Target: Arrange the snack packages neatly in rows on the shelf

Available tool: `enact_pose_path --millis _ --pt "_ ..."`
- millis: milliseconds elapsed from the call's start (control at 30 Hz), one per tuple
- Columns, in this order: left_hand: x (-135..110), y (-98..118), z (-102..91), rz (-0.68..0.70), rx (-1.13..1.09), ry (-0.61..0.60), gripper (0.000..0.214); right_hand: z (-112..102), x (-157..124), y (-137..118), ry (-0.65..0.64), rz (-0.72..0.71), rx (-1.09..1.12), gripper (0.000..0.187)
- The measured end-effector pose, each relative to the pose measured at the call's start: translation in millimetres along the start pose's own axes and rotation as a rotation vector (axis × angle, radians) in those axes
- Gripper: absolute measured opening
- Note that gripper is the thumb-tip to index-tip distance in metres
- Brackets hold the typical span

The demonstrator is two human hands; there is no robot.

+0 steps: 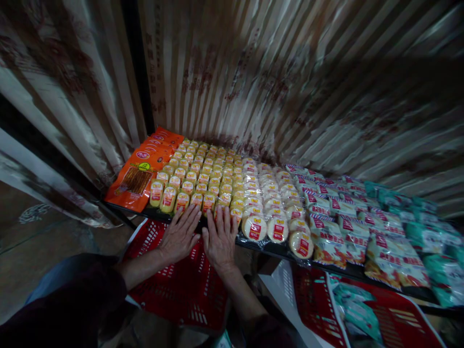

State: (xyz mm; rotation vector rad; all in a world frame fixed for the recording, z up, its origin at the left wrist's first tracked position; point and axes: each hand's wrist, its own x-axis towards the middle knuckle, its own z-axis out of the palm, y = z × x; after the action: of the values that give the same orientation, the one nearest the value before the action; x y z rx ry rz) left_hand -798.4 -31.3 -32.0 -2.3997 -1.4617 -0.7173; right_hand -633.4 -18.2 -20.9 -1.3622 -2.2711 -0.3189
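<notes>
My left hand [181, 233] lies flat, fingers stretched out, its tips against the front of the yellow wrapped cakes [188, 187] on the shelf. Close beside it, my right hand [222, 238] is also open, with its fingertips on the front row of the same small packs. These yellow cakes stand in several tight rows running toward the back. To their right are rows of round white wrapped cakes [254, 227]. Orange snack bags [131, 176] overlap at the shelf's left end. The fingers hide parts of the nearest packs.
White and red snack bags [328, 239] and teal bags [444, 275] fill the shelf's right part. Below the shelf are a red basket [174, 290] and another red basket [315, 299] with teal bags inside. Pleated printed sheeting [232, 72] hangs behind; a dark post [139, 63] stands at left.
</notes>
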Motion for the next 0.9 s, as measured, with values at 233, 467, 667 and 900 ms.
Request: enact_pose_path --millis 233,467,667,900 --pt "-1.2 -4.0 -2.7 0.027 0.032 0.015 0.055 -0.6 0.0 2.3 0.059 -0.008 0.003 0.057" --pt "-4.4 -21.1 -3.0 -0.015 0.050 -0.003 0.059 3.2 -1.3 3.2 0.056 -0.006 0.009 0.055" --pt "-0.2 -23.0 -9.3 0.006 0.003 0.022 0.059 -1.1 -1.2 1.9 0.024 0.004 0.019 0.055" --pt "-11.7 -12.8 -26.7 0.148 -0.144 0.052 0.062 -20.9 -18.4 -13.4 -0.031 -0.153 0.177 0.052"
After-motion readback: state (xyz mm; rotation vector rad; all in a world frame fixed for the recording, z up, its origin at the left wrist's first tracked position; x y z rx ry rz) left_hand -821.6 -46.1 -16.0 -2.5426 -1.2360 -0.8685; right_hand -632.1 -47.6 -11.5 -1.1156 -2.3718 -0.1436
